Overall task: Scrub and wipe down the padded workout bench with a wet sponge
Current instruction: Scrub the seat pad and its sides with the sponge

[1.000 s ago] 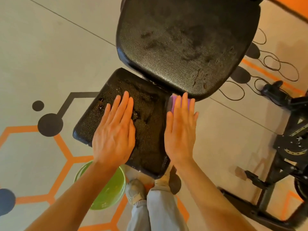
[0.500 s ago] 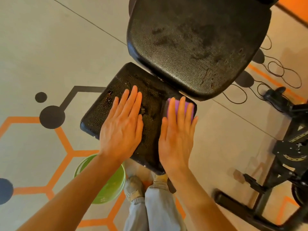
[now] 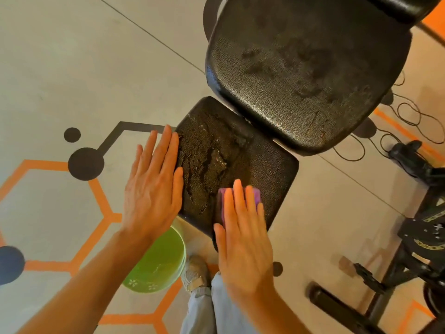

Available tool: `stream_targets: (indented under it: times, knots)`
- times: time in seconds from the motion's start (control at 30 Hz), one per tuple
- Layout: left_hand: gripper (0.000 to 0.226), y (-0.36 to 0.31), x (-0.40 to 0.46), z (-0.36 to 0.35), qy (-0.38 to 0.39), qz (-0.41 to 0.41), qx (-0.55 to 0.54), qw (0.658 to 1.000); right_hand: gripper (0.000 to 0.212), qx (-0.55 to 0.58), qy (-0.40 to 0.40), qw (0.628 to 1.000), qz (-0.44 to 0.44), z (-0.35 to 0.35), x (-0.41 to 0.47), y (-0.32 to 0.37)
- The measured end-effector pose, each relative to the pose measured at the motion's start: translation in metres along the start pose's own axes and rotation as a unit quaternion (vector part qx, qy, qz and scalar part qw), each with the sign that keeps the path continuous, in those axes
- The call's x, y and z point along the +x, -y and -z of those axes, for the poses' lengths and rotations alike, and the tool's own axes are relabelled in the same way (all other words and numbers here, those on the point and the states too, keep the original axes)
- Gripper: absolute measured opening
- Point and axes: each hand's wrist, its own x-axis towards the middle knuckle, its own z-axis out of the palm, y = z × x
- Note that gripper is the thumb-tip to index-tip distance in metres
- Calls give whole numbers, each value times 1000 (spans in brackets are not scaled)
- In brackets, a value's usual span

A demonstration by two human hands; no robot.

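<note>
While the right hand (image 3: 243, 239) presses flat on a purple sponge (image 3: 255, 196) at the seat's (image 3: 272, 169) near edge, left hand (image 3: 154, 186) spread flat at its left edge, no writing readable.

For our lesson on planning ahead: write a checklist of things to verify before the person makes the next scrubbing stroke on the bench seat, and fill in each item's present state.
1. Sponge under the working hand: ok. The purple sponge lies flat under the right hand.
2. Sponge on the pad: ok. It sits on the near right part of the seat pad.
3. Bench steadied: ok. The left hand lies flat at the pad's left edge.
4. Seat wet: ok. Streaks and droplets show mid-pad.
5. Backrest pad finished: cannot tell. It shows dark smears.
6. Rinse water near: cannot tell. The green bucket stands by the feet, contents unclear.
</note>
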Motion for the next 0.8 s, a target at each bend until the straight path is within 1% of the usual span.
stream_targets:
  times: [0.03, 0.07, 0.1, 0.17, 0.2, 0.23, 0.27, 0.33, 0.37, 0.4, 0.43, 0.53, 0.6, 0.63, 0.67, 0.73, 0.77, 0.8]
  knots:
    - [56, -1, 0, -1, -6, 2, 0, 1000, 55, 3, 2, 1000, 18, -1, 11, -9]
    - [55, -1, 0, -2, -11, 6, 0, 1000, 55, 4, -6, 1000, 12, -2, 36, -20]
    - [55, -1, -1, -3, -17, 12, 0, 1000, 54, 7, -18, 1000, -11, 0, 70, -27]
    - [55, -1, -1, -5, -25, 17, 1, 1000, 54, 22, -58, 994, -88, 7, 134, -37]
    - [55, -1, -1, -6, -25, 17, 1, 1000, 54, 29, -69, 991, -108, 5, 144, -35]
    - [55, -1, 0, -7, -23, 17, 1, 1000, 54, 35, -77, 990, -112, 2, 135, -30]
    - [55, -1, 0, -7, -20, 18, 0, 1000, 54, 30, -73, 993, -84, 0, 111, -21]
    - [56, -1, 0, -6, -13, 24, -4, 1000, 55, 9, -10, 1000, 5, 4, 42, -7]
    - [56, 0, 0, -6, -12, 24, -6, 1000, 56, 0, 15, 999, 39, 6, 26, -10]
    - [56, 0, 0, -7, -11, 22, -9, 1000, 56, 9, 24, 998, 62, 5, 31, -16]
    - [56, 1, 0, -8, -11, 20, -11, 1000, 55, 25, 17, 998, 63, 4, 53, -22]
    - [55, 2, 0, -9, -15, 16, -16, 1000, 53, 11, -30, 999, 2, 5, 145, -20]
    - [55, 2, 0, -8, -26, 11, -24, 999, 52, 6, -38, 999, -13, 1, 150, -18]
    - [54, 2, -1, -7, -37, 21, -36, 998, 52, 9, -30, 1000, 4, 1, 129, -16]
    - [54, 3, -2, -7, -52, 48, -58, 996, 53, 9, -7, 999, 36, 2, 100, -16]
    - [55, 3, -5, -9, -89, 145, -137, 976, 55, 8, 33, 996, 86, 9, 45, -24]
    - [55, 2, -7, -11, -100, 189, -180, 960, 55, 1, 39, 994, 98, 10, 40, -31]
    - [54, 1, -8, -15, -105, 216, -212, 947, 56, 6, 37, 994, 100, 8, 53, -34]
